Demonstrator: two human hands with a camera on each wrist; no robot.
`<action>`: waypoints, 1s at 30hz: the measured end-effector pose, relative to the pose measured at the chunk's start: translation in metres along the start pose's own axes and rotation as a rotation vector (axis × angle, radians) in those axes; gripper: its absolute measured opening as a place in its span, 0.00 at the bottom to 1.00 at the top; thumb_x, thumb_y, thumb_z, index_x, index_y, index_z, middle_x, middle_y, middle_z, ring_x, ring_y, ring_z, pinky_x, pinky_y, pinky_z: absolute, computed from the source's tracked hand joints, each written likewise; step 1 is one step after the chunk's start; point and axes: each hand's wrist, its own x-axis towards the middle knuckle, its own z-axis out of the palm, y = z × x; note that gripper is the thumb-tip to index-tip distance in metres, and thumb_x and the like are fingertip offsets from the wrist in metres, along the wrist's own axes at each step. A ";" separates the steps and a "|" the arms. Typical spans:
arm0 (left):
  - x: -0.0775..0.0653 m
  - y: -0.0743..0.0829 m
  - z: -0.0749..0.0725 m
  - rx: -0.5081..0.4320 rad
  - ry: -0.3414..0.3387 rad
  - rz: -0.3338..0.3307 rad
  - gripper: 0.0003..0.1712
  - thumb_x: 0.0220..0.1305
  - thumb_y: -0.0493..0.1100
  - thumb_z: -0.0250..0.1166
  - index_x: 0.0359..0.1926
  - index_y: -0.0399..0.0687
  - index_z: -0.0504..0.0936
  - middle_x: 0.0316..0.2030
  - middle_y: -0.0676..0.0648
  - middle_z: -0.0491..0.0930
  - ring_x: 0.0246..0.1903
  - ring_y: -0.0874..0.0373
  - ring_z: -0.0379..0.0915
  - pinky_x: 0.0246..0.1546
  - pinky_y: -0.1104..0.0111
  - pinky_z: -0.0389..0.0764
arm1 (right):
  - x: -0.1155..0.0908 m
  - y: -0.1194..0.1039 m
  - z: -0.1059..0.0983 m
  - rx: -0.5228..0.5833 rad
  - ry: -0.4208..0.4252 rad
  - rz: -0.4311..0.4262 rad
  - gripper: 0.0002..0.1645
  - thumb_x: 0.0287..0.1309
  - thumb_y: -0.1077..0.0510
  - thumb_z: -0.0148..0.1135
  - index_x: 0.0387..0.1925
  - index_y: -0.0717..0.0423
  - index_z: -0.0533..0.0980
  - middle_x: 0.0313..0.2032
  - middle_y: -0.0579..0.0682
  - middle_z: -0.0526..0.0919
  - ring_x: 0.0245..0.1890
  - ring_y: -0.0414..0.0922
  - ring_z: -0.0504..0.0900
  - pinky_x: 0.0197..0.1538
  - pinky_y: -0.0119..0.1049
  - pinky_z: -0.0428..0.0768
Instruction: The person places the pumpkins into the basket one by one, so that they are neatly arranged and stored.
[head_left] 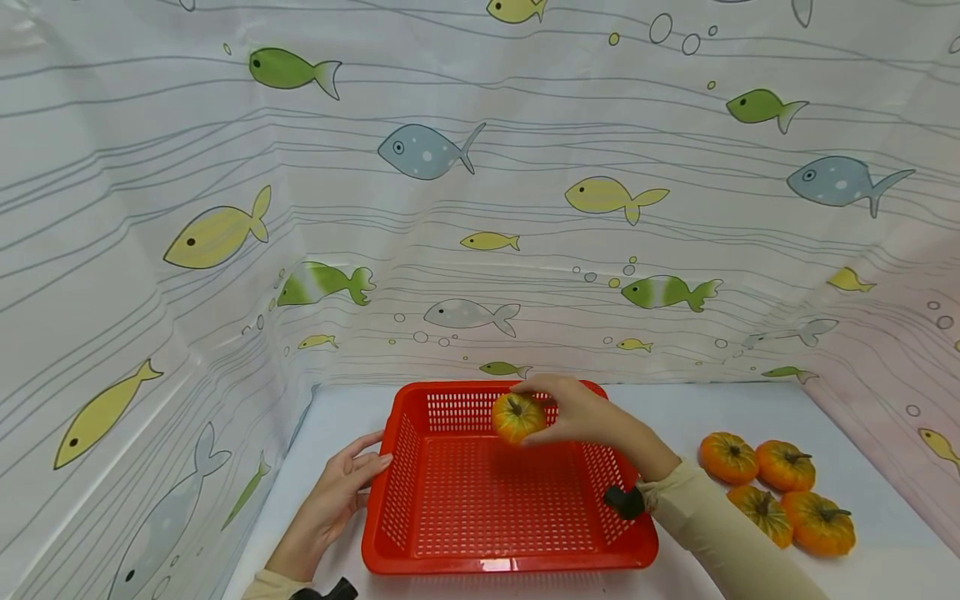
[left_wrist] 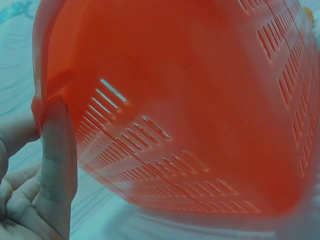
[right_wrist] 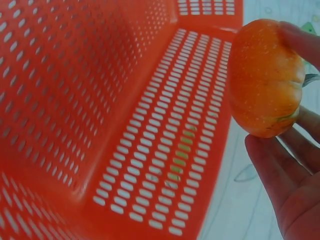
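A red plastic basket (head_left: 510,500) with slotted walls stands on the table in front of me. My right hand (head_left: 573,412) holds a small orange-yellow pumpkin (head_left: 517,418) over the far part of the basket, between thumb and fingers, its stem showing. In the right wrist view the pumpkin (right_wrist: 265,80) is close to the basket's slotted wall. My left hand (head_left: 341,492) grips the basket's left rim, thumb on the upper side. The left wrist view shows fingers (left_wrist: 57,160) at the rim of the basket (left_wrist: 175,90).
Several more orange pumpkins (head_left: 780,467) sit in a cluster on the white table (head_left: 660,408), right of the basket. A curtain (head_left: 480,275) printed with fish hangs behind and along both sides.
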 end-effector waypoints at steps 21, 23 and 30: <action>0.001 0.000 -0.001 -0.020 -0.011 0.011 0.38 0.75 0.42 0.62 0.78 0.43 0.55 0.43 0.53 0.88 0.39 0.60 0.88 0.37 0.68 0.89 | 0.043 -0.009 0.051 -0.020 -0.118 0.025 0.40 0.50 0.43 0.81 0.64 0.45 0.78 0.60 0.43 0.81 0.58 0.42 0.77 0.62 0.41 0.82; 0.001 -0.001 -0.001 -0.016 -0.011 0.013 0.38 0.75 0.42 0.62 0.78 0.43 0.55 0.43 0.53 0.88 0.39 0.60 0.89 0.38 0.67 0.89 | 0.047 -0.009 0.056 -0.026 -0.130 0.028 0.39 0.50 0.43 0.81 0.64 0.46 0.78 0.59 0.43 0.81 0.58 0.42 0.77 0.62 0.40 0.82; 0.000 -0.001 -0.001 -0.013 0.000 0.009 0.38 0.75 0.43 0.62 0.79 0.43 0.55 0.43 0.54 0.89 0.39 0.61 0.89 0.38 0.68 0.89 | 0.060 -0.011 0.071 -0.048 -0.151 0.000 0.40 0.50 0.46 0.82 0.64 0.51 0.78 0.60 0.46 0.82 0.58 0.43 0.79 0.64 0.39 0.81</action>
